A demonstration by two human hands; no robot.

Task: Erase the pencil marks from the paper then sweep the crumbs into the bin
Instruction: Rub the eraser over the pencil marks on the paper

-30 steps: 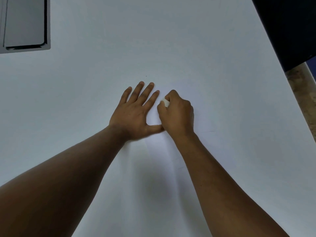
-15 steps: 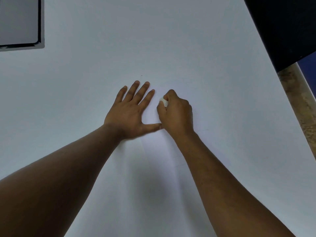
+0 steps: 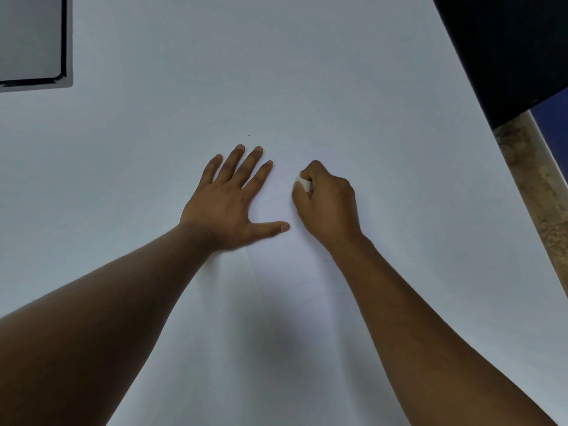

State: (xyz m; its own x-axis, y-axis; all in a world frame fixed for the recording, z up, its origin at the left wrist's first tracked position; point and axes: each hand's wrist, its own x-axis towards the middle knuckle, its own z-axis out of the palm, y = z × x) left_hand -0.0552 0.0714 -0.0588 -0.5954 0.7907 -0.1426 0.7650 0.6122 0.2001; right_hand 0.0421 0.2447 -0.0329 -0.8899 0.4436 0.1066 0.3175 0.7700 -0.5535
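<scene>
Right hand (image 3: pixel 327 202) shifted away from my left thumb, pinching eraser (image 3: pixel 302 183) on paper (image 3: pixel 276 272), left hand (image 3: pixel 229 198) flat, fingers spread.

Legible text, labels, brands, numbers, signs: none.

Paper (image 3: pixel 285 72), white, covering most of the view: no print, no heading, no numerals. Only faint pencil lines (image 3: pixel 278 198) between the two hands, too pale to read as letters or figures.

Grey panel (image 3: pixel 30 38), far left: plain face with a dark border, no marking or logo visible.

Dark object (image 3: pixel 507 47), far right: uniformly black, no label visible.

Eraser (image 3: pixel 302 183), white, showing at the fingertips of the right hand: no brand or stamp can be made out on the small part in view.
</scene>
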